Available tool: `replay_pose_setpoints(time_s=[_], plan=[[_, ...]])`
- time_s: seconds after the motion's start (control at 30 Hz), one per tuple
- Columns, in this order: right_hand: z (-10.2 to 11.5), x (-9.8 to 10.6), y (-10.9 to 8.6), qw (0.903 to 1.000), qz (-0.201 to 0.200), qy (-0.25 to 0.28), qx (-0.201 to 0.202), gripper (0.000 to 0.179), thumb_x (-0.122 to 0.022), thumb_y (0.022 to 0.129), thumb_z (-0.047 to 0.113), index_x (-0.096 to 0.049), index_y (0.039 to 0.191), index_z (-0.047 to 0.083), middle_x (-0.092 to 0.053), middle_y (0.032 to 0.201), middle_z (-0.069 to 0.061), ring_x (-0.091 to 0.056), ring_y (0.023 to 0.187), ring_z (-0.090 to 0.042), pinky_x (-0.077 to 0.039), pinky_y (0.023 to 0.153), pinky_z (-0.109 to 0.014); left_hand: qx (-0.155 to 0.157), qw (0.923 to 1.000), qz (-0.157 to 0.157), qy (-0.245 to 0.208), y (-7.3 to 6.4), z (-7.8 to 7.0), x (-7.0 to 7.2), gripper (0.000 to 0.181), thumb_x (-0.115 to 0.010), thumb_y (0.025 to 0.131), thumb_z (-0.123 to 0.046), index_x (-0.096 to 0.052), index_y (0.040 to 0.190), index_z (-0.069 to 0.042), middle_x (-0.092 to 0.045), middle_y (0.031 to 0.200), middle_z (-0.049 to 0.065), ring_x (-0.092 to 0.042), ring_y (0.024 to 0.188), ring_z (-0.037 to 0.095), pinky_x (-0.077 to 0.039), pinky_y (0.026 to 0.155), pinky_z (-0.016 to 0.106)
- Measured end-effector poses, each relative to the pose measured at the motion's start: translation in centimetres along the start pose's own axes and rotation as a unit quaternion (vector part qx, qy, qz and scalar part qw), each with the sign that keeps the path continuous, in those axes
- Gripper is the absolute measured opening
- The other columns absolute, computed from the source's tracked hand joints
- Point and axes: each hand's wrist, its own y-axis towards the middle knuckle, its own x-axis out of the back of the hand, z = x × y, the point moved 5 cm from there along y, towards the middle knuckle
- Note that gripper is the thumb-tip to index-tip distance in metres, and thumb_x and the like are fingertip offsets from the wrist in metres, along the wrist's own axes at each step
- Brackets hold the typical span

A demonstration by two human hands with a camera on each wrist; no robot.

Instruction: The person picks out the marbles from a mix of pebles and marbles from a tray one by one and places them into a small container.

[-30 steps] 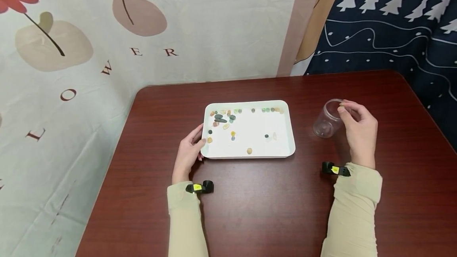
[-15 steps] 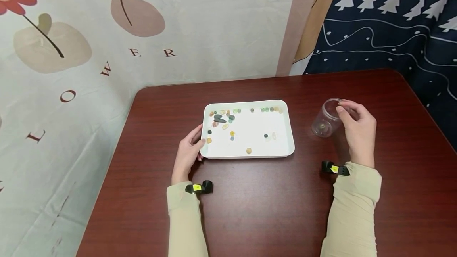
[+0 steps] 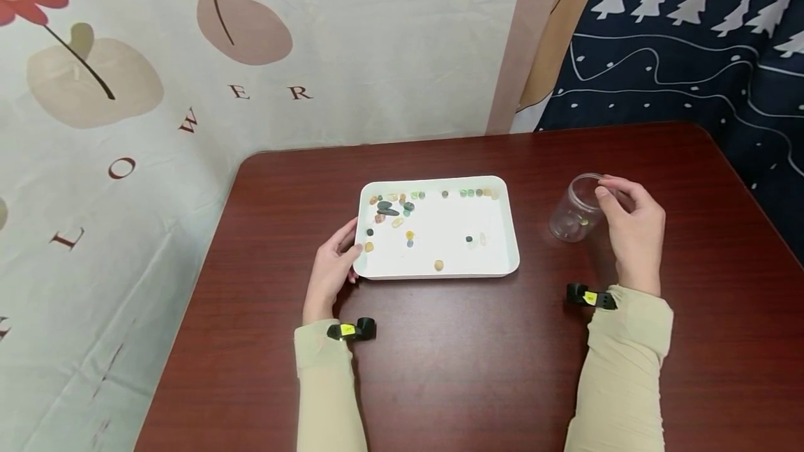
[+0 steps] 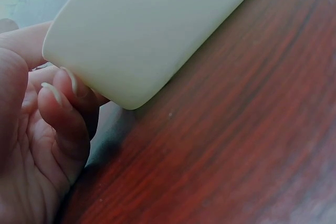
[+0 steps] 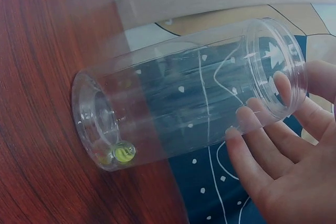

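Observation:
At the left end of a white tray [image 3: 458,250], my left hand [image 3: 329,267] grips the edge, thumb at the rim. In the left wrist view some of its fingers [image 4: 55,100] curl beside the tray's underside. Several small coloured glass beads and stones lie in the tray, crowded toward its upper left. A clear jar [image 3: 568,218] stands upright to the right, without a lid. My right hand [image 3: 637,236] is at its mouth, with loosely bent fingers by the rim and upper wall. One yellow-green marble [image 5: 125,153] sits at the jar's bottom.
The dark red wooden table [image 3: 465,354] carries the tray and jar. Behind it hang a pale flower-print cloth [image 3: 389,54] and a navy cloth with white trees [image 3: 666,61]. Dark wrist cameras are strapped over both sleeves.
The yellow-green marble has left my right fingertips and dropped to the bottom of the jar. My right hand stays at the rim. The left hand and tray have not moved.

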Motion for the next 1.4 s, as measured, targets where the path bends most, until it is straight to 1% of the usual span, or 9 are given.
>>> replay_pose_setpoints(time_s=[0.23, 0.5, 0.7, 0.8, 0.9, 1.0, 1.13, 1.27, 1.4], plan=[[0.6, 0.3, -0.2, 0.9998, -0.007, 0.017, 0.006, 0.029, -0.064, 0.086, 0.025, -0.067, 0.112, 0.014, -0.062, 0.117, 0.003, -0.055, 0.106, -0.008, -0.041, 0.082, -0.016, 0.000, 1.0000, 0.003, -0.003, 0.0, 0.1, 0.0, 0.051, -0.055, 0.088, -0.011, -0.046, 0.137, -0.021, -0.051, 0.133, 0.008, -0.046, 0.039, 0.013, -0.044, 0.037, 0.028], [1.9, 0.7, -0.3, 0.9952, -0.050, 0.064, 0.055, 0.023, -0.065, 0.085, 0.016, -0.069, 0.106, 0.007, -0.066, 0.109, 0.000, -0.059, 0.102, -0.011, -0.044, 0.082, -0.016, -0.008, 0.9998, 0.004, -0.019, 0.0, 0.0, 0.0, 0.050, -0.055, 0.088, -0.008, -0.046, 0.136, -0.019, -0.051, 0.133, 0.009, -0.045, 0.038, 0.012, -0.042, 0.036, 0.027], [3.6, 1.1, -1.2, 0.9915, -0.082, 0.055, 0.084, 0.022, -0.062, 0.087, 0.017, -0.069, 0.105, 0.008, -0.068, 0.106, 0.000, -0.060, 0.100, -0.012, -0.045, 0.085, -0.018, -0.011, 0.9998, 0.003, -0.016, 0.2, 0.2, 0.0, 0.050, -0.055, 0.088, -0.009, -0.046, 0.137, -0.019, -0.051, 0.133, 0.010, -0.045, 0.038, 0.012, -0.042, 0.035, 0.027], [4.5, 1.1, -1.8, 0.9888, -0.083, 0.078, 0.096, 0.021, -0.062, 0.087, 0.017, -0.069, 0.103, 0.006, -0.069, 0.103, -0.002, -0.060, 0.099, -0.014, -0.045, 0.085, -0.020, -0.010, 0.9999, 0.001, -0.013, 0.4, 0.6, 0.0, 0.051, -0.055, 0.088, -0.009, -0.046, 0.136, -0.019, -0.051, 0.133, 0.009, -0.045, 0.038, 0.012, -0.042, 0.035, 0.028], [4.8, 1.0, -2.0, 0.9857, -0.068, 0.108, 0.110, 0.021, -0.063, 0.086, 0.016, -0.068, 0.102, 0.003, -0.069, 0.099, -0.006, -0.061, 0.095, -0.016, -0.046, 0.084, -0.020, -0.006, 0.9999, 0.000, -0.011, 1.0, 1.5, 0.1, 0.051, -0.056, 0.087, -0.010, -0.046, 0.136, -0.022, -0.050, 0.135, 0.007, -0.044, 0.039, 0.012, -0.042, 0.035, 0.028], [4.6, 0.7, -2.0, 0.9865, -0.052, 0.090, 0.126, 0.023, -0.062, 0.086, 0.018, -0.068, 0.103, 0.003, -0.069, 0.097, -0.005, -0.062, 0.091, -0.016, -0.047, 0.082, -0.019, 0.002, 1.0000, -0.001, -0.009, 1.3, 2.1, 0.1, 0.051, -0.056, 0.087, -0.011, -0.047, 0.135, -0.026, -0.050, 0.135, 0.003, -0.044, 0.040, 0.012, -0.041, 0.035, 0.028], [4.7, -0.1, -2.2, 0.9900, -0.017, 0.034, 0.136, 0.025, -0.060, 0.088, 0.022, -0.067, 0.107, 0.007, -0.069, 0.097, -0.002, -0.063, 0.090, -0.013, -0.047, 0.082, -0.017, 0.009, 1.0000, -0.001, -0.004, 1.0, 1.5, 0.0, 0.052, -0.056, 0.087, -0.011, -0.047, 0.135, -0.028, -0.051, 0.134, 0.000, -0.044, 0.040, 0.012, -0.042, 0.036, 0.028], [4.6, -1.1, -2.3, 0.9919, 0.027, -0.002, 0.124, 0.025, -0.059, 0.089, 0.023, -0.066, 0.110, 0.011, -0.068, 0.098, 0.000, -0.062, 0.090, -0.010, -0.048, 0.081, -0.014, 0.002, 1.0000, 0.002, 0.005, 0.5, 0.3, 0.0, 0.053, -0.056, 0.086, -0.009, -0.046, 0.136, -0.024, -0.049, 0.135, 0.003, -0.044, 0.040, 0.013, -0.043, 0.037, 0.030], [4.6, -2.4, -2.5, 0.9896, 0.068, -0.034, 0.122, 0.027, -0.058, 0.090, 0.026, -0.065, 0.113, 0.015, -0.068, 0.100, 0.001, -0.062, 0.090, -0.007, -0.047, 0.079, -0.012, 0.000, 1.0000, 0.003, 0.004, 0.5, 0.6, 0.0, 0.053, -0.056, 0.087, -0.010, -0.046, 0.136, -0.025, -0.049, 0.136, 0.002, -0.044, 0.040, 0.014, -0.043, 0.037, 0.032]])
